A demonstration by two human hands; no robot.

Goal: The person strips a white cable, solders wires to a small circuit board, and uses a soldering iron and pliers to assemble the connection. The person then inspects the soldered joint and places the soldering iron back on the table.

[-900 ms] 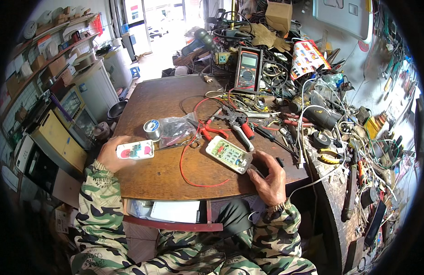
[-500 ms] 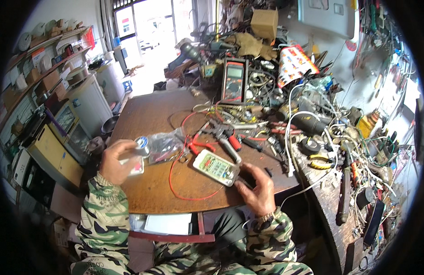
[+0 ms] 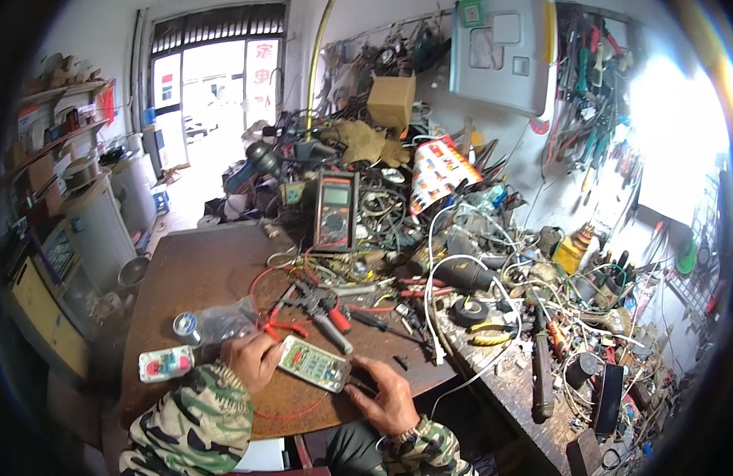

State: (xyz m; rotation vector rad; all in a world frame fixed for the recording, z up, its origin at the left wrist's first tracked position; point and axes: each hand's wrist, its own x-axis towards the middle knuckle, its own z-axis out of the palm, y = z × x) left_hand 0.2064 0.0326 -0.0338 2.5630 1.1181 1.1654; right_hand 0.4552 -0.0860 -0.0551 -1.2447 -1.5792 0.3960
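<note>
The person's right hand (image 3: 386, 397) has its thumb and fingers clamped on the right end of a pale, long plastic case (image 3: 312, 364). The case is at the front of the brown wooden table (image 3: 188, 262), between the two hands. The left hand (image 3: 254, 361) is curled, with its fingertips close by the left end of the case. I cannot tell if they touch it or pinch something small.

The case is open on top like a little tub, and a green board with rows of tiny parts sits in it. A white plastic shell (image 3: 166, 364) with pink and teal on it lies to the left of the left hand. A crinkly clear plastic bag (image 3: 228, 317) lies just behind that hand, which hides part of it. I cannot tell what is in the bag. A small round spool with a blue and white top (image 3: 186, 325) stands beside it.

A thin red wire (image 3: 295, 414) curves in front of the case. Behind the case lie grey pliers with red handles (image 3: 331, 321). Farther back stands a dark meter with red edges (image 3: 335, 214), and a big jumble of cords and tools fills the right side
</note>
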